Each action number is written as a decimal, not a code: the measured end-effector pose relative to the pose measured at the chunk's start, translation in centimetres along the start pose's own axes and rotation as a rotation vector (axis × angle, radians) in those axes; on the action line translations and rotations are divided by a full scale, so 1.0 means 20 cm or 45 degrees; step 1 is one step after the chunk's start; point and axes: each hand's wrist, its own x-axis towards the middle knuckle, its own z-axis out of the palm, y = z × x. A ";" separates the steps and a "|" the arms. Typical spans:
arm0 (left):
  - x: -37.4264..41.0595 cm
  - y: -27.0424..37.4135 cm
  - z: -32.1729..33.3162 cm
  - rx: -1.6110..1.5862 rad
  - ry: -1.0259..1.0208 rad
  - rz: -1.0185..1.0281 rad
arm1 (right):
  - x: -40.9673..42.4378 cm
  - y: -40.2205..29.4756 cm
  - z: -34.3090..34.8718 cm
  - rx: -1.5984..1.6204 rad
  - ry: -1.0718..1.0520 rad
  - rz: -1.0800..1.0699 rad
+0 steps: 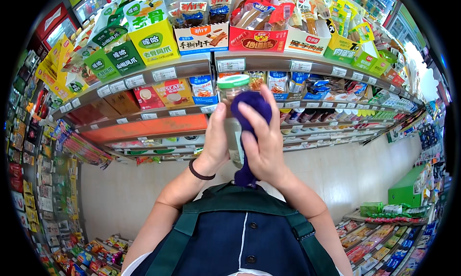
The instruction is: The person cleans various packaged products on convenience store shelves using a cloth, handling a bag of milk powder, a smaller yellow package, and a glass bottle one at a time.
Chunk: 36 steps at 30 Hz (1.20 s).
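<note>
A glass jar point(234, 139) with a green-and-white lid point(233, 81) is held upright before my chest, in front of the shelves. My left hand point(215, 139) grips the jar from its left side, thumb pointing up along the glass. On the jar's right, my right hand point(264, 142) holds a bunched dark purple cloth point(252, 110) against it. The cloth covers part of the jar's right side, and a loose end hangs down towards my apron point(237, 204). A pale label shows partly on the glass beside the cloth.
Ahead, a shelf unit point(194, 67) carries open display boxes of packaged snacks on top. Coffee boxes point(173, 92) and snack pouches fill the tier below. Hanging packets point(45, 182) line the left. Low racks of packets point(381, 240) and a green box point(407, 189) stand at right.
</note>
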 end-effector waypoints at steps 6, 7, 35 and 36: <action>0.10 0.05 -0.09 -0.150 -0.168 0.033 | -0.31 -0.04 0.07 -0.144 -0.050 -0.089; 0.10 0.05 -0.08 -0.180 -0.171 0.022 | -0.31 -0.03 0.07 -0.182 -0.014 -0.142; -0.09 -0.37 -0.09 0.200 -0.331 0.475 | -0.67 0.30 0.07 2.383 -0.001 1.950; -0.12 -0.39 -0.10 0.209 -0.310 0.433 | -0.70 0.31 0.06 2.427 0.009 2.016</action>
